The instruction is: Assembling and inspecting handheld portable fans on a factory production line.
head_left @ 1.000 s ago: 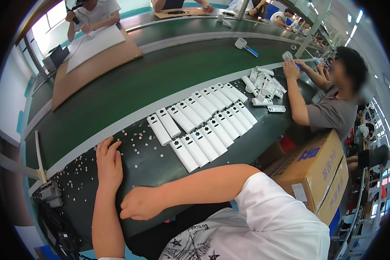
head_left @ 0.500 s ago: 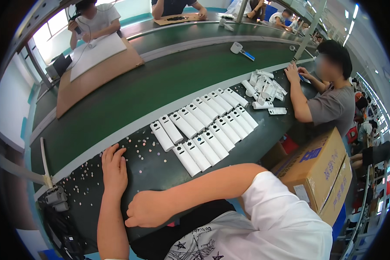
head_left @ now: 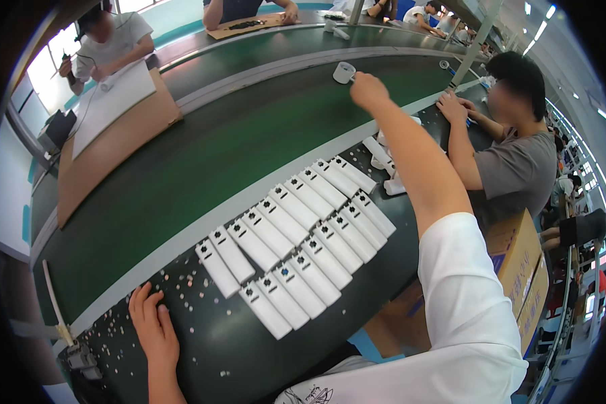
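My right hand [head_left: 370, 92] reaches far out over the green belt, its fingers closed round the handle of a white round-headed handheld piece [head_left: 344, 73]. The hand covers the handle; only the round head shows. My left hand [head_left: 153, 326] rests on the dark table, fingers stretched out and holding nothing. Near its fingertips lie small pale round bits [head_left: 190, 284]. Between my hands, long white plastic casings [head_left: 295, 210] with dark cut-outs at one end lie side by side in two slanting rows.
The green conveyor belt [head_left: 236, 145] runs beyond the table. A pile of white parts [head_left: 380, 156] lies partly behind my right forearm. At the right sits a co-worker [head_left: 518, 148], beside a cardboard box [head_left: 518, 269]. A brown board [head_left: 121, 151] lies across the belt.
My right hand has swung from close to my body out over the belt and closed on the round-headed piece's handle. My left hand still rests on the table; the whole view has shifted.
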{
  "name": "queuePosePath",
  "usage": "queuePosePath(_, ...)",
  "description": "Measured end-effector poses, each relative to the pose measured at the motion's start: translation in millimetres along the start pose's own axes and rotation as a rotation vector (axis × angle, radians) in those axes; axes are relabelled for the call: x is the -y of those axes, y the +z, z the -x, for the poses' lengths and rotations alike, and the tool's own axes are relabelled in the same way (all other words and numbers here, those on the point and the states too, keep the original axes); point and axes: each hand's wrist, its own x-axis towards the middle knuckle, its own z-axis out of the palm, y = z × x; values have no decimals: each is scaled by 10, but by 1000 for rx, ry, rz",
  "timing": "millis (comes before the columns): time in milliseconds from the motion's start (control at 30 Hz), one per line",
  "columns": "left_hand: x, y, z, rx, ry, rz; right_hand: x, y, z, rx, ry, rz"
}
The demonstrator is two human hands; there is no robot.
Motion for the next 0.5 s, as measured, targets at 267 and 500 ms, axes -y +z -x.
queuePosePath(267, -161, -10, -129, 47, -91, 16, -1067, 744, -884, 249, 68, 73)
queuePosePath(500, -264, -77, -147, 23, -115, 22, -751, 620, -679, 292, -43, 132)
